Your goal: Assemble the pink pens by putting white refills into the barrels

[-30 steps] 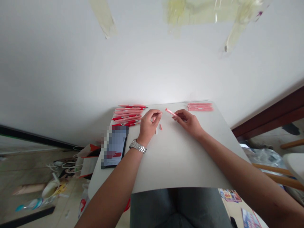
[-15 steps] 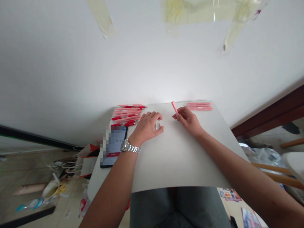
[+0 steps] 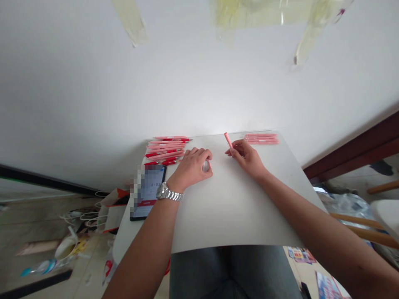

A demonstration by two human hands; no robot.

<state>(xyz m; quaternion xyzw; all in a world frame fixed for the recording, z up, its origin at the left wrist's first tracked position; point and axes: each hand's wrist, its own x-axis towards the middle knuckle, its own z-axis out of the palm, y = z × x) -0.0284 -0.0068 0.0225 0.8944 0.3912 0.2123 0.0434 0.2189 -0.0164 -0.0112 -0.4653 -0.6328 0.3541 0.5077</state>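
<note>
My right hand (image 3: 247, 158) pinches a pink pen (image 3: 228, 140) between thumb and fingers. The pen tilts, its upper end pointing away from me and to the left, and its lower end is hidden by the fingers. Left of it, my left hand (image 3: 195, 166) rests low over the white table (image 3: 218, 220), fingers curled and thumb apart from them in a C shape. I see no object in that gap. A pile of pink and red pens (image 3: 165, 149) lies just beyond and left of this hand. Several pink pens (image 3: 261, 138) lie side by side at the far right.
A tablet or large phone (image 3: 146, 197) lies at the table's left edge, beside my watch (image 3: 168, 193). The wall (image 3: 199, 83) rises right behind the table. A bottle (image 3: 40, 267), bags and cables are on the floor to the left; a wooden chair part (image 3: 361, 232) stands right.
My left thumb and curled fingers have drawn closer together. My right hand and its pen have hardly moved.
</note>
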